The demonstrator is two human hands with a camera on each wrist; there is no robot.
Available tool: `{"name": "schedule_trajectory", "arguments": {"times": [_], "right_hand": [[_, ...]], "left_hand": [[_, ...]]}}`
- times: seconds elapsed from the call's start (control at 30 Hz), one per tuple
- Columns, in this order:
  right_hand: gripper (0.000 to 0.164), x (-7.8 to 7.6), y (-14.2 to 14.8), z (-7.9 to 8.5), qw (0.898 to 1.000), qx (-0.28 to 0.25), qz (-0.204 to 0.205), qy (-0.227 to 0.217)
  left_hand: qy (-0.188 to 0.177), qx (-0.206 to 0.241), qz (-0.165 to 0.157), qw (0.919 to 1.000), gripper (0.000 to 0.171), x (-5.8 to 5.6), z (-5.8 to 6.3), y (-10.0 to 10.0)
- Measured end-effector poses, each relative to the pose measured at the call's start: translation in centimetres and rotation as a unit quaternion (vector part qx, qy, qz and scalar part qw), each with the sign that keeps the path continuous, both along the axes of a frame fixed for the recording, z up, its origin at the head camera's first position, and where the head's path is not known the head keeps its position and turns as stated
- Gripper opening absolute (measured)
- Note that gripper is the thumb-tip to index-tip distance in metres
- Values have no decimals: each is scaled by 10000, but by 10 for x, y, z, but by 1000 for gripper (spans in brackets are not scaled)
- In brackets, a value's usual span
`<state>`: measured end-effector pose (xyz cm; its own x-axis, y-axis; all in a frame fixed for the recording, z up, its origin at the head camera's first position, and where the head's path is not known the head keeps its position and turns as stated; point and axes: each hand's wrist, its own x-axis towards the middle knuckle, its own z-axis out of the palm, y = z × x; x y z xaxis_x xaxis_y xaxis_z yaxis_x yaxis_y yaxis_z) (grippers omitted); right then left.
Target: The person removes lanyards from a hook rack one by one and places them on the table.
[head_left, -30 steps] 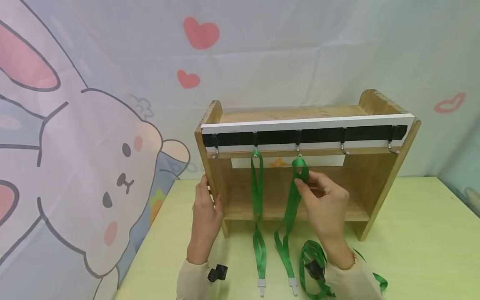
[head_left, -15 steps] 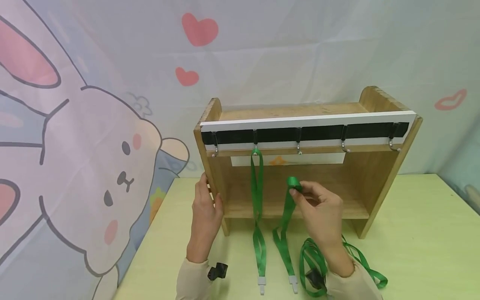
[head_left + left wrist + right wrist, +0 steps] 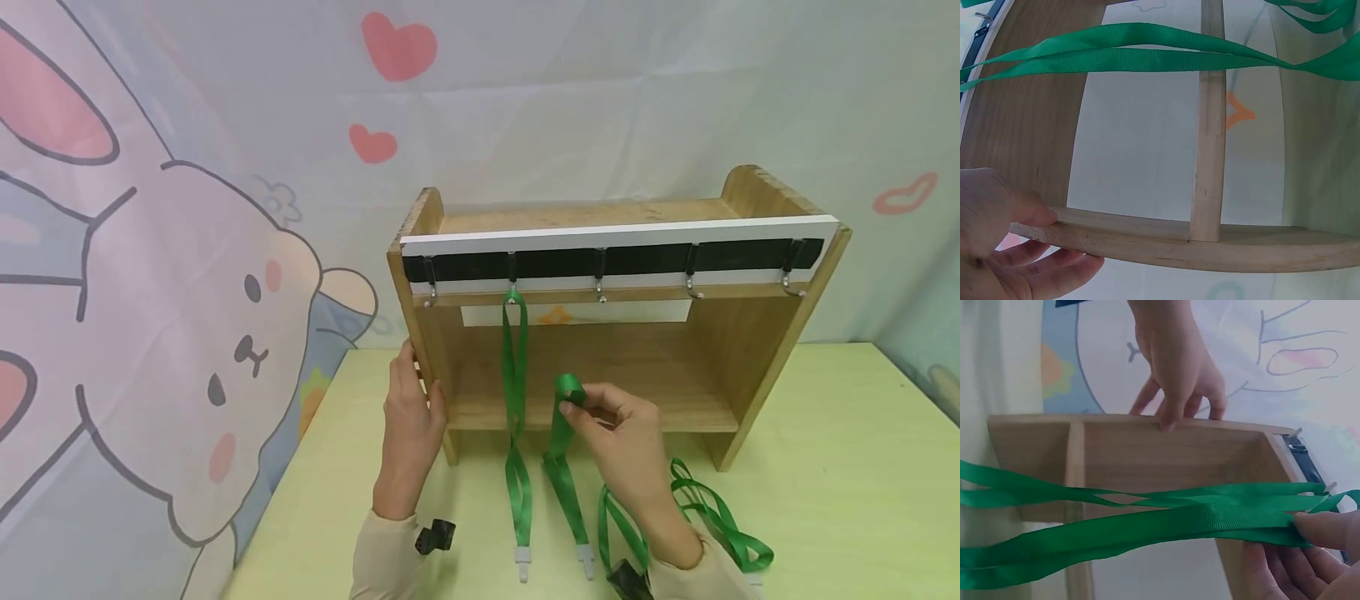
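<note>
My right hand (image 3: pixel 626 437) pinches the top loop of a green lanyard (image 3: pixel 566 492) between thumb and fingers, below the hook rail and apart from the hooks. The lanyard's strap runs down to a pale clip (image 3: pixel 586 560) near the table. Against the left side panel of the wooden shelf (image 3: pixel 423 333), my left hand (image 3: pixel 411 425) grips the panel's edge, thumb inside and fingers outside, as the left wrist view shows. Another green lanyard (image 3: pixel 514 367) hangs from the second hook from the left. The middle hook (image 3: pixel 600 290) carries nothing.
Several metal hooks line a black strip (image 3: pixel 562 265) on the shelf's front. More green lanyards (image 3: pixel 720 521) lie on the yellow-green table (image 3: pixel 847 467), partly behind my right forearm. A printed cloth backdrop (image 3: pixel 570 108) stands behind the shelf.
The lanyard in my right hand has come away from the middle hook. That hand has moved down and to the left with it. My left hand keeps its grip on the shelf.
</note>
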<state>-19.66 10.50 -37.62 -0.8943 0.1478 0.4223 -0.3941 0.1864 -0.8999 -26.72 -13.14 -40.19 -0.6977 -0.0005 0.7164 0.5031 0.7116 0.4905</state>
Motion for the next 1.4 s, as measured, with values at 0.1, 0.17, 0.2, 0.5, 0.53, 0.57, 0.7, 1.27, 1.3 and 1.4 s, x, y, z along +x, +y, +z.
{"name": "schedule_trajectory", "arguments": {"times": [0.1,0.17,0.2,0.5,0.53,0.57,0.7,1.27,1.3,1.4], "right_hand": [[7,-1,1,-3,9998,-18,162,-122],[7,-2,2,-6,9995,-25,246,-208],[7,-2,3,-8,9992,-32,284,-267],[11,-5,10,-25,9947,-170,536,-856],[12,-6,11,-27,9940,-220,591,-890],[12,-6,12,-28,9931,-279,639,-942],[15,-8,16,-32,9880,-417,789,-1261],[16,-18,19,-67,9723,361,1515,-1742],[16,-18,19,-69,9719,408,1524,-1745],[16,-19,19,-73,9721,525,1448,-1768]], "left_hand": [[9,22,-35,10000,63,-1,1,0],[12,35,-50,10000,63,-1,0,1],[8,40,-51,10000,63,-2,0,1],[-60,-23,-2,10000,63,1,-4,1],[-48,-26,-7,10000,63,1,-3,1],[-28,-23,-19,10000,63,1,-3,2],[31,-26,-50,10000,63,1,-2,3],[31,-1,24,10000,62,0,0,0],[33,5,25,10000,62,0,0,0],[31,29,9,10000,62,0,0,1]]}}
